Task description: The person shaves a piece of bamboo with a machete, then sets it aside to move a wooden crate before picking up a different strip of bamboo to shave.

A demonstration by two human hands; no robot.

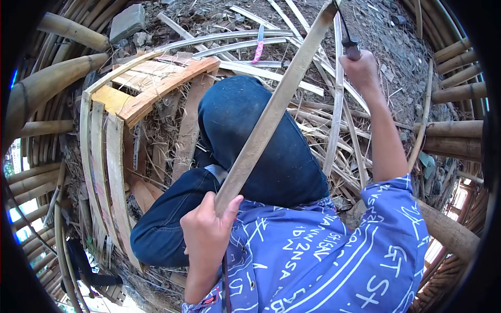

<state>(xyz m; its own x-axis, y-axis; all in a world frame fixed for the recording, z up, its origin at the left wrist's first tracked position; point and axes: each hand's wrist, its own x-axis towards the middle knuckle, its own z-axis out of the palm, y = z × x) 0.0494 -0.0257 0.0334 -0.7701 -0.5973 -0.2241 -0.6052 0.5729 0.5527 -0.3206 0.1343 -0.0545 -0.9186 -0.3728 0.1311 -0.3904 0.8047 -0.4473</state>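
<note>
My left hand point(207, 225) is closed around the lower end of a long, flat bamboo strip point(275, 107). The strip slants up across my raised knee, and its darker far end reaches the top edge of the view. At the upper right, my right hand point(361, 75) grips the dark handle of a knife point(353, 51). Its thin dark blade points away from me and overlaps the strip's far end in this view. A second knife with a pink-wrapped handle point(258, 51) lies on the ground beyond my knee, among split strips.
On my left stands a wooden frame point(169, 89) with slats point(116, 167) down its side. Split bamboo strips point(337, 112) and shavings litter the ground ahead and to the right. A grey block point(127, 23) sits at the upper left. Bamboo poles point(68, 73) wall in both sides.
</note>
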